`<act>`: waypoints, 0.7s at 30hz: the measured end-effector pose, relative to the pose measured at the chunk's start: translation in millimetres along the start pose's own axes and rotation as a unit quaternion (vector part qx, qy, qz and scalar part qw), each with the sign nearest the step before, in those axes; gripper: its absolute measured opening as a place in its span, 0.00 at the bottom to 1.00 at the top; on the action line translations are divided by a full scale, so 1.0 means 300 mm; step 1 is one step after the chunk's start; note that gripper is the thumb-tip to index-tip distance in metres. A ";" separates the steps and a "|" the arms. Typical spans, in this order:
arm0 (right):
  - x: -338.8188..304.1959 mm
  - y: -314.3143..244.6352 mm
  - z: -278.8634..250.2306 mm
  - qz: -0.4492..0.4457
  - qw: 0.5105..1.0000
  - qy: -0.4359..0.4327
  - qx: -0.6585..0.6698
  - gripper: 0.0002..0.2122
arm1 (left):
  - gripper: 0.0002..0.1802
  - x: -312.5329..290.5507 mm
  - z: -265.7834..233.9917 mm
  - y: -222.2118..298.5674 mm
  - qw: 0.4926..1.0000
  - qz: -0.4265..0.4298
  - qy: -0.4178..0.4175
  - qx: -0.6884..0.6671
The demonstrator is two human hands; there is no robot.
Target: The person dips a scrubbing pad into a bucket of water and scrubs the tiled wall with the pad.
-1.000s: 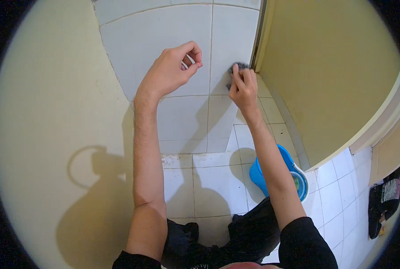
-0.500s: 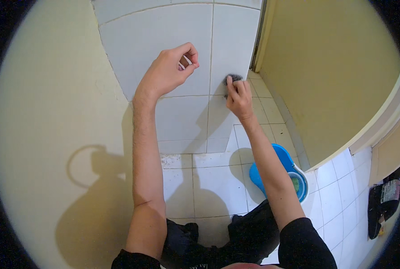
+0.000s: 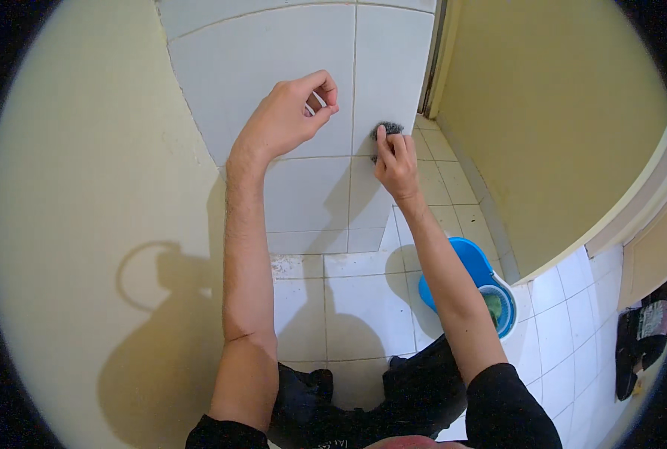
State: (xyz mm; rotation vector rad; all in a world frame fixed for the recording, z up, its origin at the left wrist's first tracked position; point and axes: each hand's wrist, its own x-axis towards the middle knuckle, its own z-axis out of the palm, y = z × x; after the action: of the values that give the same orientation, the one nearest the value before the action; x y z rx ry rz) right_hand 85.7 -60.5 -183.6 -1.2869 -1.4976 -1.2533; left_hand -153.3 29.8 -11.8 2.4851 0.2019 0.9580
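Note:
My right hand [image 3: 398, 166] presses a dark grey wire scouring pad [image 3: 387, 131] against the white tiled wall [image 3: 296, 194], close to its right edge. The pad's top sticks out above my fingers, and a bit shows at their left side. Up and to the left, my left hand [image 3: 292, 112] is raised in front of the tiles. Its thumb and fingertips curl together into a ring with a gap inside, and nothing shows in it.
A blue bucket [image 3: 464, 254] with a white-blue basket and something green inside stands on the tiled floor, partly behind my right forearm. Yellowish walls rise at left [image 3: 71, 187] and right [image 3: 550, 135]. Black shoes [image 3: 627, 352] lie at the far right.
My right hand and the scouring pad have shifted very slightly left on the tile. My left hand sits slightly further right, still curled. The whole view has also moved a little.

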 end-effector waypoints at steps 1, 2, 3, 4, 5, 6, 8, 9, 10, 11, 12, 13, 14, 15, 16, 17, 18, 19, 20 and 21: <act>0.012 -0.001 0.007 -0.001 1.000 0.001 0.008 0.26 | 0.08 0.000 0.000 -0.002 1.000 0.002 -0.001 0.002; 0.056 -0.019 0.008 0.001 1.000 0.002 0.009 0.26 | 0.08 -0.007 -0.004 -0.005 1.000 0.000 -0.001 0.001; 0.109 -0.030 0.015 0.012 1.000 -0.002 0.004 0.25 | 0.08 -0.013 -0.007 -0.008 1.000 -0.001 0.001 -0.001; 0.165 -0.058 0.015 0.022 1.000 -0.007 0.001 0.24 | 0.08 -0.025 -0.014 -0.011 1.000 -0.005 0.000 0.001; 0.215 -0.073 0.008 0.031 0.999 -0.002 -0.007 0.22 | 0.08 -0.025 -0.020 -0.006 1.000 -0.012 0.003 -0.001; 0.234 -0.083 0.013 0.030 1.000 -0.002 -0.004 0.22 | 0.08 -0.027 -0.025 -0.004 1.000 -0.019 0.005 -0.003; 0.251 -0.088 0.020 0.041 0.998 0.025 0.032 0.23 | 0.08 -0.022 -0.026 -0.012 1.000 -0.015 0.010 -0.007; 0.225 -0.091 0.025 0.039 0.998 0.025 0.034 0.23 | 0.08 -0.022 -0.028 -0.016 1.000 -0.010 0.013 -0.011; 0.158 -0.083 0.029 0.023 0.999 0.015 0.033 0.24 | 0.08 -0.019 -0.024 -0.013 1.000 -0.009 0.013 -0.012; 0.096 -0.070 0.032 0.006 1.000 0.004 0.029 0.24 | 0.09 -0.014 -0.016 -0.011 1.000 -0.008 0.011 -0.010; 0.044 -0.064 0.038 0.006 1.000 0.004 0.029 0.24 | 0.09 -0.012 -0.011 -0.012 1.000 -0.009 0.008 -0.006; 0.020 -0.078 0.033 0.008 1.000 -0.004 0.021 0.25 | 0.09 -0.013 -0.011 -0.013 1.000 -0.010 0.008 -0.005; 0.005 -0.083 0.034 0.011 1.000 -0.012 0.012 0.25 | 0.10 -0.012 -0.010 -0.015 1.000 -0.008 0.011 -0.013; 0.009 -0.065 0.045 0.008 1.000 -0.010 0.019 0.24 | 0.11 -0.009 -0.009 -0.016 1.000 -0.005 0.014 -0.020; 0.053 -0.078 0.049 0.010 1.000 -0.010 0.024 0.24 | 0.11 -0.017 -0.015 -0.024 1.000 -0.009 0.013 -0.018; 0.108 -0.092 0.048 0.010 1.000 -0.009 0.020 0.23 | 0.11 -0.023 -0.022 -0.029 1.000 -0.006 0.019 -0.023; 0.159 -0.109 0.044 0.011 1.000 -0.007 0.015 0.23 | 0.11 -0.029 -0.029 -0.034 0.999 -0.002 0.025 -0.027; 0.196 -0.113 0.035 0.028 1.000 -0.012 -0.002 0.22 | 0.11 -0.027 -0.031 -0.035 0.999 -0.003 0.027 -0.027; 0.200 -0.114 0.036 0.027 1.000 -0.013 0.000 0.22 | 0.11 -0.026 -0.033 -0.035 0.999 -0.005 0.028 -0.027; 0.205 -0.118 0.037 0.026 1.000 -0.015 -0.002 0.23 | 0.11 -0.027 -0.036 -0.037 0.999 -0.007 0.029 -0.027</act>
State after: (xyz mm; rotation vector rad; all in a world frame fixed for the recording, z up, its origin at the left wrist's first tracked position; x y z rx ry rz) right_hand 40.1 -36.5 -133.4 -1.3442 -1.4743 -1.2078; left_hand -166.3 41.2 -14.8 2.4056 0.2087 1.0186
